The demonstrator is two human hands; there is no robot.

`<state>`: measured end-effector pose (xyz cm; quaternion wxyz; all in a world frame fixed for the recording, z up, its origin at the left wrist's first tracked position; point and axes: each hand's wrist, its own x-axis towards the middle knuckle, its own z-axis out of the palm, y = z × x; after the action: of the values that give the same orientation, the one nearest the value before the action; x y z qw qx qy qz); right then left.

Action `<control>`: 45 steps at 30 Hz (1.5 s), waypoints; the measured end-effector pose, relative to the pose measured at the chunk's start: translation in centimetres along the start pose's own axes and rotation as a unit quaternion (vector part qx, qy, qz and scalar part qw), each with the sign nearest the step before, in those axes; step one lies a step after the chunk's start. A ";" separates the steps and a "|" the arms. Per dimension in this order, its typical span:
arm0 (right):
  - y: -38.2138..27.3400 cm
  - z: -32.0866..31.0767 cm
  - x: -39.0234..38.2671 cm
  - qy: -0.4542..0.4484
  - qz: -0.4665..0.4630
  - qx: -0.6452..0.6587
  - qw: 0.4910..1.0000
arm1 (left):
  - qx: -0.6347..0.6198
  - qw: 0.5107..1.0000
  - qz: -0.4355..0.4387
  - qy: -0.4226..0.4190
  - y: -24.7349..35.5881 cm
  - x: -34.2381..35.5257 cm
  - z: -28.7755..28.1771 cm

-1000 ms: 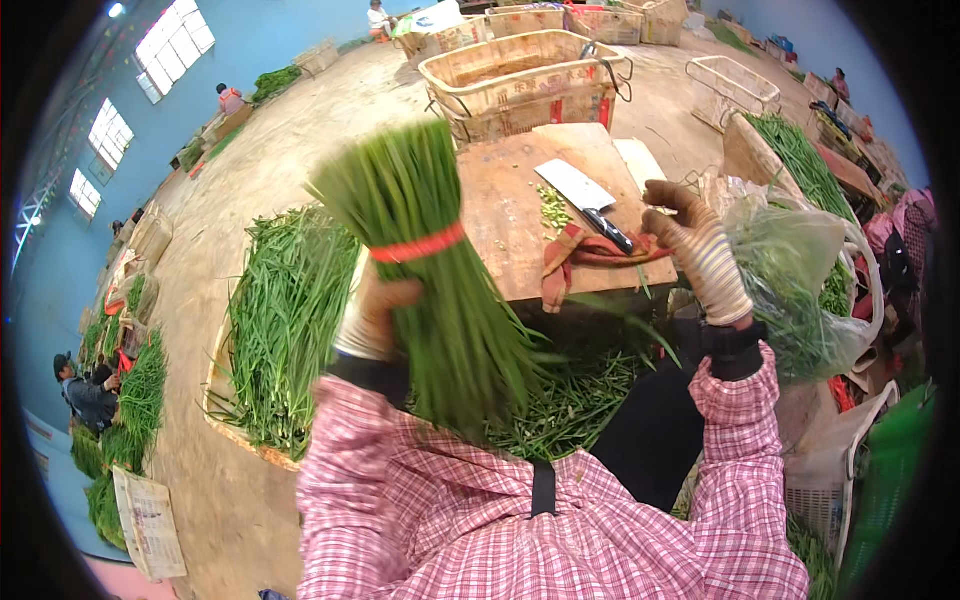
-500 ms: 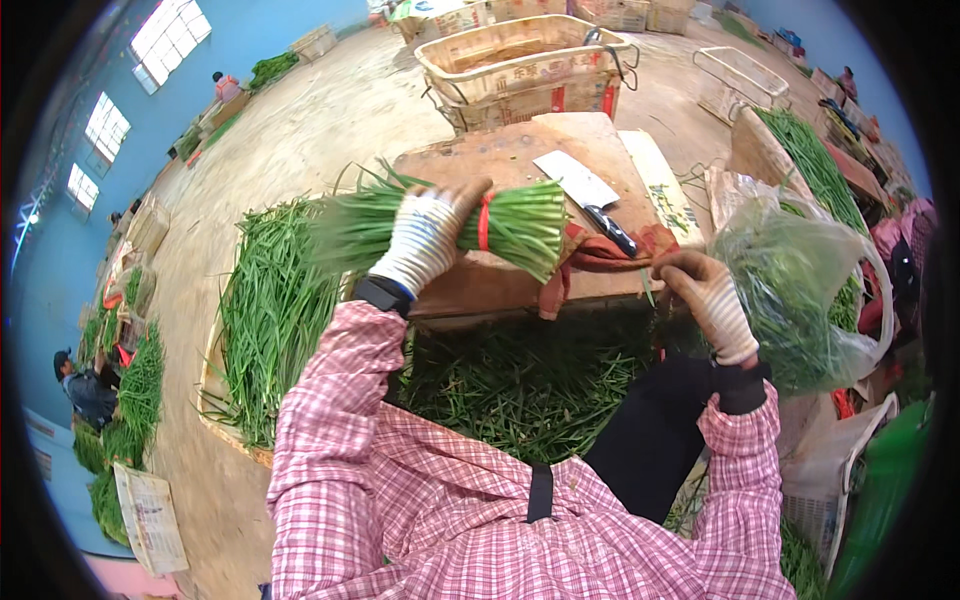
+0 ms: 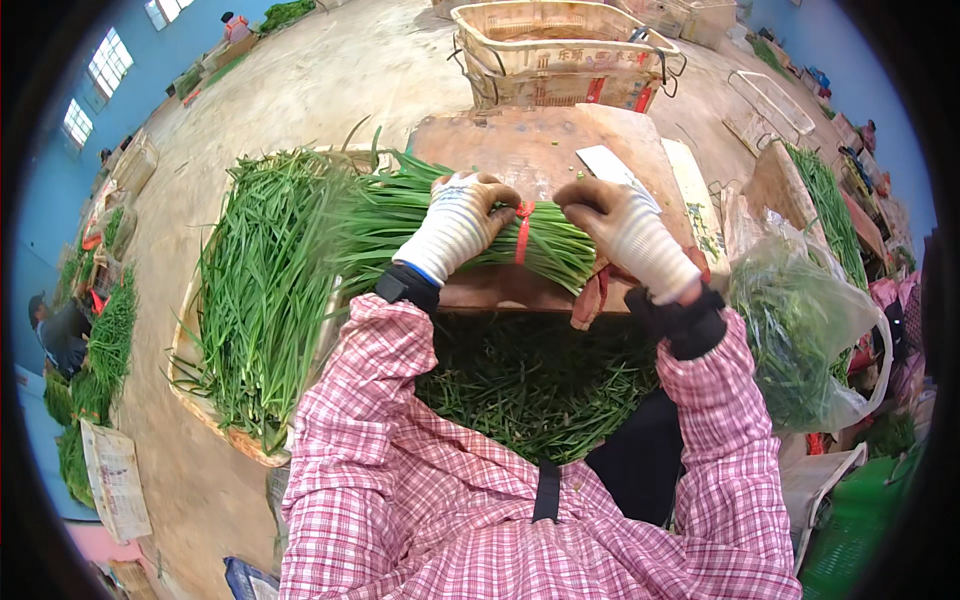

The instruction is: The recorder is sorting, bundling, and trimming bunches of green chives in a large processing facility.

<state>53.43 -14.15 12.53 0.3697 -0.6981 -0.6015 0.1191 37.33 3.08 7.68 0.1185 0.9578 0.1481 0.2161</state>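
Observation:
A bunch of chives (image 3: 385, 215) lies across the wooden board (image 3: 490, 140), its leaves to the left and pale cut ends to the right. A red band (image 3: 523, 232) circles it near the cut ends. My left hand (image 3: 455, 222), in a striped glove with brown fingertips, is closed over the bunch just left of the band. My gloved right hand (image 3: 630, 235) is at the cut ends, thumb and fingers pinched together; what they grip is hidden. Behind it shows the blade of a cleaver (image 3: 612, 170), its handle covered. A reddish cloth (image 3: 592, 298) hangs at the board's near edge.
Loose chives fill a crate (image 3: 185, 350) on my left. Below the board lie dark green trimmings (image 3: 530, 390). To the right stands a clear plastic bag (image 3: 800, 330) of greens. A large yellowish crate (image 3: 570, 70) is beyond the board. A person (image 3: 65, 330) sits far left.
The bunch has been lowered onto the board and lies flatter. My right hand has moved up and left to its cut ends, now covering the cleaver's handle. The view has shifted slightly.

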 end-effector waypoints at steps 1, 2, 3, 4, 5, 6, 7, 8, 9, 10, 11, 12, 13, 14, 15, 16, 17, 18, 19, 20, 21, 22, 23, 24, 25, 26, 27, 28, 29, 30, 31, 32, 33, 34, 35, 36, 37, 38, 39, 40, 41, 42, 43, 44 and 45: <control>0.5 0.5 1.0 0.004 -0.021 -0.037 0.999 | 0.013 0.999 -0.017 0.030 0.5 0.0 0.5; 1.3 1.2 2.1 0.002 -0.019 -0.040 0.999 | 0.027 0.997 -0.035 0.059 0.8 0.1 0.8; 1.6 1.9 3.2 -0.007 -0.027 -0.057 0.998 | -0.013 0.996 -0.049 0.077 0.9 0.1 1.0; 1.9 2.5 3.8 -0.015 -0.034 -0.075 0.996 | -0.018 0.995 -0.049 0.080 0.9 0.0 1.2; 0.4 2.9 4.3 -0.048 -0.003 -0.087 0.995 | -0.042 0.992 -0.070 0.099 0.7 -0.5 1.0; 0.0 3.3 4.8 -0.054 -0.005 -0.088 0.995 | -0.067 0.987 -0.090 0.117 0.5 -0.8 1.1; -0.2 3.6 5.5 -0.084 -0.019 -0.094 0.992 | -0.087 0.982 -0.082 0.149 0.1 -1.0 1.5; -0.2 3.7 5.8 -0.114 -0.031 -0.102 0.988 | -0.091 0.981 -0.085 0.150 -0.1 -1.1 1.6; -0.1 3.9 6.0 -0.115 -0.033 -0.102 0.988 | -0.112 0.978 -0.093 0.150 -0.3 -1.2 1.7; -0.1 3.9 6.1 -0.119 -0.031 -0.106 0.987 | -0.133 0.975 -0.101 0.149 -0.4 -1.2 1.9; -0.4 3.7 6.2 -0.132 -0.014 -0.089 0.987 | -0.138 0.974 -0.103 0.150 -0.4 -1.3 2.0; -0.6 3.4 6.3 -0.144 0.004 -0.072 0.987 | -0.123 0.975 -0.086 0.166 -0.3 -1.3 2.0; -1.0 3.1 6.3 -0.141 0.022 -0.088 0.986 | -0.107 0.975 -0.070 0.183 -0.2 -1.3 2.1; -0.9 3.2 6.2 -0.144 0.022 -0.090 0.985 | -0.108 0.974 -0.073 0.184 -0.3 -1.3 2.2; -0.8 3.3 6.1 -0.155 -0.010 -0.100 0.983 | -0.129 0.971 -0.086 0.183 -0.3 -1.3 2.3; -0.7 3.4 6.1 -0.165 -0.042 -0.110 0.979 | -0.150 0.967 -0.099 0.183 -0.3 -1.3 2.3; -0.7 3.5 6.1 -0.160 -0.021 -0.108 0.981 | -0.154 0.965 -0.083 0.193 -0.4 -1.2 2.5; -0.6 3.8 6.1 -0.161 -0.021 -0.109 0.981 | -0.156 0.965 -0.084 0.194 -0.5 -1.2 2.7; -0.5 4.0 6.2 -0.159 -0.011 -0.117 0.980 | -0.138 0.970 -0.075 0.185 -0.5 -1.3 2.8; -0.6 4.3 6.3 -0.156 -0.002 -0.124 0.980 | -0.119 0.975 -0.066 0.176 -0.6 -1.4 2.8; -0.8 4.3 6.3 -0.158 -0.003 -0.124 0.980 | -0.119 0.975 -0.068 0.177 -0.7 -1.5 2.8; -1.2 4.3 6.2 -0.141 0.013 -0.116 0.983 | -0.099 0.972 -0.028 0.210 -0.8 -1.7 2.8; -1.5 4.1 6.3 -0.124 0.029 -0.108 0.986 | -0.080 0.967 0.011 0.243 -0.8 -1.8 2.8; -1.7 3.9 6.4 -0.127 0.028 -0.111 0.985 | -0.082 0.966 0.009 0.246 -0.5 -1.9 2.9; -1.7 3.5 6.7 -0.131 0.034 -0.099 0.986 | -0.082 0.966 0.005 0.246 -0.1 -1.8 3.3; -1.4 3.4 6.9 -0.140 0.038 -0.084 0.986 | -0.080 0.966 -0.004 0.245 0.2 -2.1 3.5; 0.3 3.2 7.2 -0.141 0.020 -0.122 0.982 | -0.080 0.975 -0.007 0.207 0.5 -1.9 3.6; 1.9 2.9 7.1 -0.147 0.024 -0.127 0.981 | -0.088 0.974 -0.011 0.209 0.7 -1.8 3.7; 2.2 2.9 7.3 -0.156 0.012 -0.156 0.975 | -0.095 0.982 -0.038 0.157 0.8 -1.8 3.2; 2.5 3.0 7.3 -0.164 0.000 -0.185 0.969 | -0.105 0.987 -0.064 0.104 0.9 -1.8 2.7; 2.8 3.0 6.9 -0.155 -0.076 -0.251 0.952 | -0.093 0.990 -0.078 0.068 0.9 -1.8 2.4; 2.1 3.3 6.8 -0.163 -0.078 -0.252 0.951 | -0.097 0.989 -0.085 0.070 0.8 -2.0 2.1; 1.1 3.2 6.7 -0.181 -0.157 -0.342 0.909 | -0.082 0.992 -0.080 0.061 0.9 -2.1 1.9; 0.1 3.1 6.8 -0.197 -0.234 -0.424 0.852 | -0.068 0.994 -0.075 0.052 0.9 -2.2 1.9; -0.8 3.1 7.3 -0.222 -0.240 -0.486 0.810 | -0.073 0.993 -0.061 0.065 0.8 -2.5 2.1; -1.3 3.0 7.5 -0.228 -0.242 -0.488 0.807 | -0.078 0.993 -0.066 0.067 0.6 -2.5 2.3; -1.8 3.0 7.7 -0.248 -0.246 -0.514 0.783 | -0.083 0.993 -0.067 0.056 0.4 -2.4 2.4; -2.1 3.0 8.0 -0.266 -0.249 -0.541 0.758 | -0.088 0.993 -0.066 0.045 0.3 -2.3 2.4; -2.2 2.8 8.2 -0.286 -0.243 -0.523 0.765 | -0.107 0.991 -0.075 0.038 0.5 -2.3 2.1; -1.9 2.8 8.2 -0.290 -0.244 -0.524 0.763 | -0.111 0.990 -0.078 0.039 0.2 -2.2 2.6; -1.4 3.2 8.3 -0.281 -0.190 -0.474 0.812 | -0.112 0.990 -0.075 0.040 -0.3 -2.4 3.2; -0.5 3.0 8.1 -0.270 -0.127 -0.425 0.855 | -0.117 0.990 -0.067 0.041 -0.2 -2.3 3.2; 0.8 2.5 9.0 -0.290 -0.114 -0.390 0.866 | -0.149 0.986 -0.062 0.033 -0.2 -2.1 3.1; 0.5 3.0 9.0 -0.292 -0.114 -0.391 0.865 | -0.151 0.986 -0.064 0.033 -0.3 -2.2 2.9; 0.1 3.4 8.9 -0.282 0.016 -0.317 0.906 | -0.154 0.984 -0.081 0.031 -0.2 -2.3 2.7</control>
<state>53.61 -4.62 12.59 -0.0577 -0.7254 -0.6754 0.1197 36.56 2.08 4.35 0.2773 0.9056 0.1936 0.2559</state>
